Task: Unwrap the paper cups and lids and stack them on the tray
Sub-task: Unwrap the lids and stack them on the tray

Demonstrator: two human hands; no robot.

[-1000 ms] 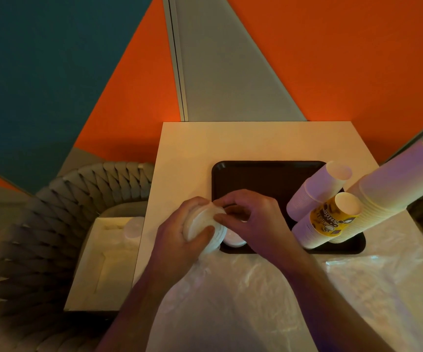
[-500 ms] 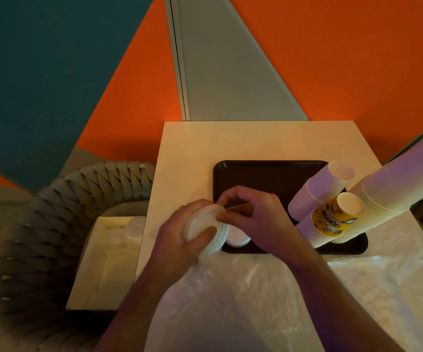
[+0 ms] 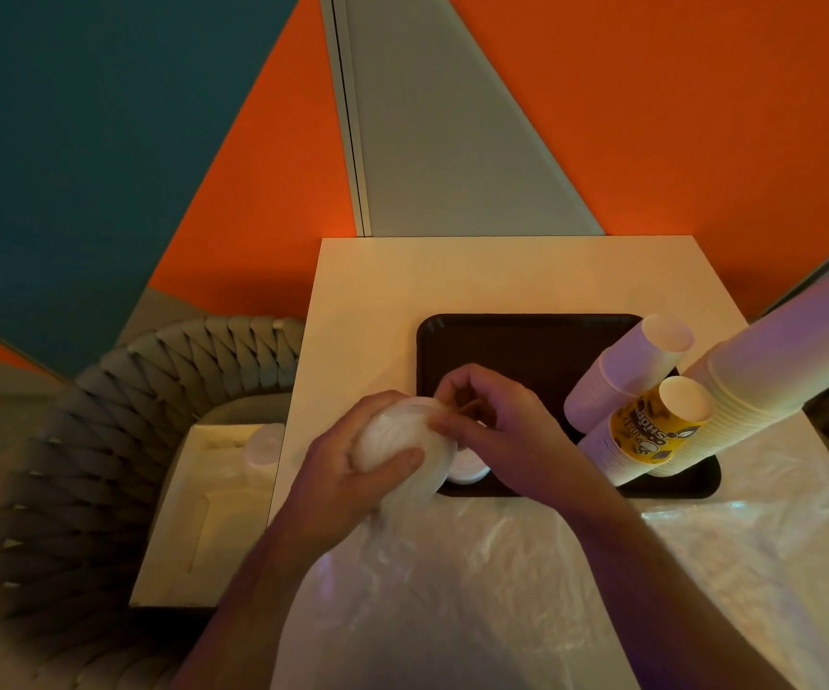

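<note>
Left hand [image 3: 348,470] is curled round a stack of white lids [image 3: 392,440], with the thumb laid across its near face, and the stack is held just above the near left corner of the tray [image 3: 527,341]. The lids seem to be partly inside a thin plastic wrap [image 3: 452,590], which hangs from under the hand and spreads over the table [image 3: 377,291] toward the person. The right hand [image 3: 497,425] is brought to the far edge of the stack, and its fingertips [image 3: 445,398] are closed in a pinch there; whether a lid or the film is pinched cannot be told. One white lid [image 3: 467,470] is seen already lying on the tray under the hands, half hidden by them.

On the right side of the tray three stacks of cups [image 3: 626,371] are standing, and one of them has a yellow printed cup [image 3: 651,425] on top. So the cups are judged to be finished, and the lid step is now in hand.

For the next move a top lid probably needs to be separated from the others and set down on the lid that is on the tray. The lids are thin and nested tightly, so a careful peel at the rim is called for, while the stack is kept firm. The loose wrap could be dragged along and should be held back.
</note>
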